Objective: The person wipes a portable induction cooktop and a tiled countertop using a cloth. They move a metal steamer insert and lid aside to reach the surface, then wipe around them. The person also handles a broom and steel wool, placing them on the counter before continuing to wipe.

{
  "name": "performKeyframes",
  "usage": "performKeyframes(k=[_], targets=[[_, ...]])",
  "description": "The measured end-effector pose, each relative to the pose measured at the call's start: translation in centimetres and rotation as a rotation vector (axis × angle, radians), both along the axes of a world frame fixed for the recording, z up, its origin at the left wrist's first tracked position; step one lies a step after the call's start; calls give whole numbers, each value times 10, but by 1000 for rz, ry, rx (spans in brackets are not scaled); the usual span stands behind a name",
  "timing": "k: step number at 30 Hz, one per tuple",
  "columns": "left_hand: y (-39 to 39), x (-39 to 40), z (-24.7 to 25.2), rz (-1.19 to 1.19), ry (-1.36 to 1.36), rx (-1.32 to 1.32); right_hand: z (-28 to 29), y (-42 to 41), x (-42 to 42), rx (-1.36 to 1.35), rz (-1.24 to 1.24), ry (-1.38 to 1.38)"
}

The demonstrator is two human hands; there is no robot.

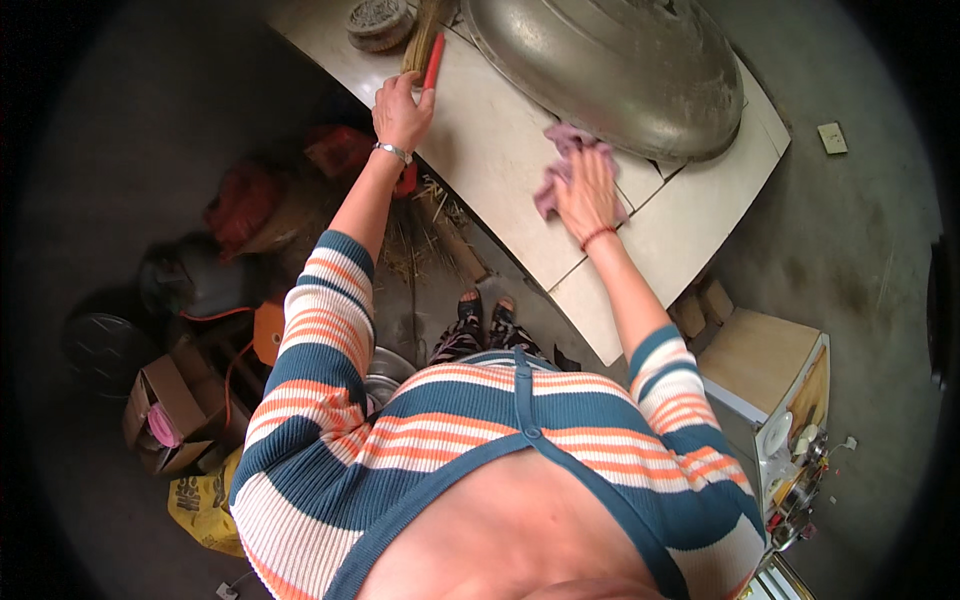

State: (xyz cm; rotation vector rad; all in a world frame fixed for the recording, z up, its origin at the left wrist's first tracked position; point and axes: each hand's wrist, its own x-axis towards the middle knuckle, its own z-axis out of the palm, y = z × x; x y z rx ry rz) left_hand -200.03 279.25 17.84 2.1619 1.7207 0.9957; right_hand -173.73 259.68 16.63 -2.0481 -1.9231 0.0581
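Observation:
My right hand [589, 191] presses a mauve cloth [562, 142] onto the pale tiled top of a counter [510, 187]. Just beyond the cloth is the rim of a large domed metal lid [630, 67]. My left hand [403, 112] is at the counter's left edge, its fingers against the near end of a straw brush [421, 45]. A slim red stick-like object [434, 61] meets its thumb. Whether those fingers grip either thing is hidden by the hand. A round, dark, rough-topped object [379, 24] stands past the brush.
Dark gaps run between some tiles. Below the counter's left edge are red plastic bags [244, 206] and loose straw [409, 240]. Metal basins [390, 365] and an open cardboard box [169, 405] are at left. A cabinet [757, 360] with kitchenware stands at right.

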Motion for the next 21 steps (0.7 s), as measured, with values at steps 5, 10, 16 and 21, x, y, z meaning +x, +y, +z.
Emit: performKeyframes(k=[5, 10, 16, 21], targets=[[-69, 26, -16, -180, -171, 42, -17, 48, -61, -46, 245, 45], [-112, -26, -23, -113, -199, 8, -8, -61, -21, -108, 478, 80], [-143, -52, -21, -114, -136, 17, -6, -92, 32, -99, 153, -33], [-86, -8, 2, -67, 7, 34, -17, -1, -57, -98, 303, -17]])
